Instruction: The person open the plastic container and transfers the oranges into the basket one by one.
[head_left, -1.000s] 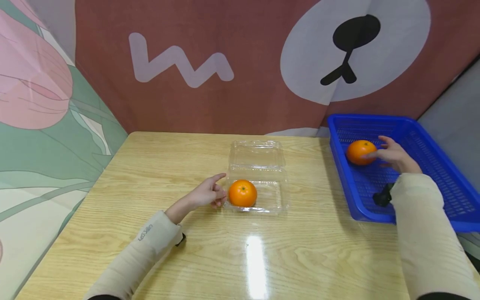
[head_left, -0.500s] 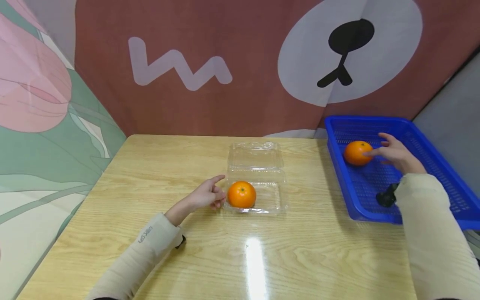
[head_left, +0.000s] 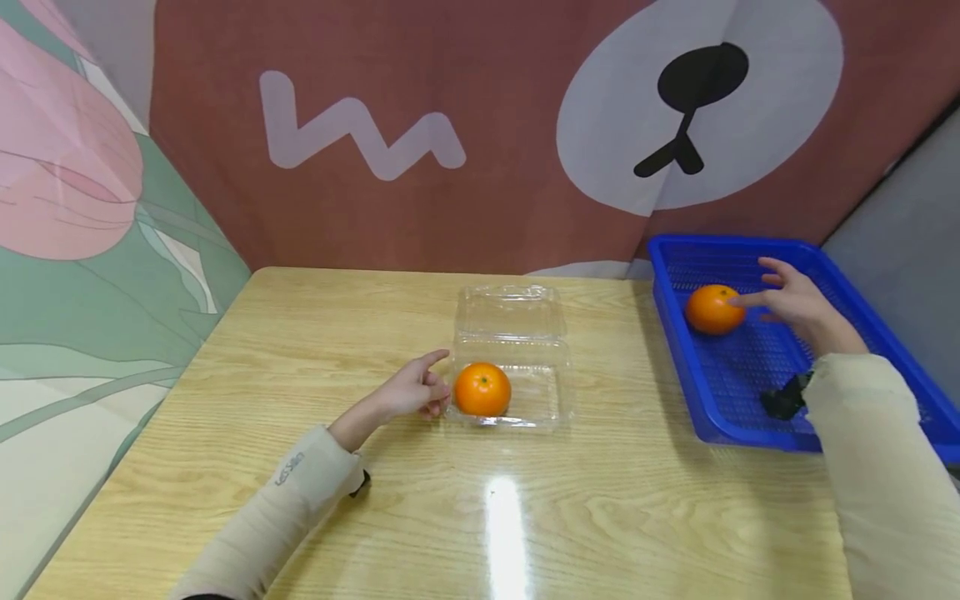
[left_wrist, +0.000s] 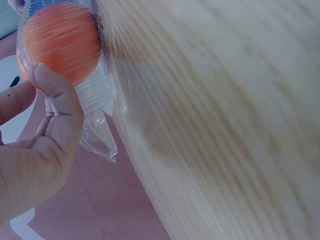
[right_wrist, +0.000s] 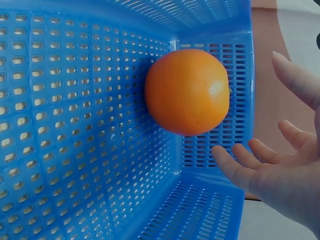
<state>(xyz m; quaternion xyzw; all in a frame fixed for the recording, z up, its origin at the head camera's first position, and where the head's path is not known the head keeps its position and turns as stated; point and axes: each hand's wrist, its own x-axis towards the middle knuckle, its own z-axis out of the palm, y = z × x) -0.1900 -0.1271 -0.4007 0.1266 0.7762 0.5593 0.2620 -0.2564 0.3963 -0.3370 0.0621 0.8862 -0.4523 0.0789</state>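
Observation:
A clear plastic clamshell box lies lid-up on the table, with one orange in the left part of its base. My left hand is at the box's left rim, index finger stretched along it, the other fingers curled. In the left wrist view, the fingertips of my left hand pinch the box's wall beside the orange. Another orange sits in a blue plastic basket on the right. Over it reaches my right hand, fingers spread; the right wrist view shows a gap between them and the fruit.
The wooden table runs up to a brown wall cloth printed with a cartoon face. A flowered cloth hangs at the left. The basket stands against the right side, its perforated walls rising around the orange.
My right hand has drawn slightly to the right, away from the orange in the basket. The left hand and the clamshell box hold their place; the head view has shifted a little.

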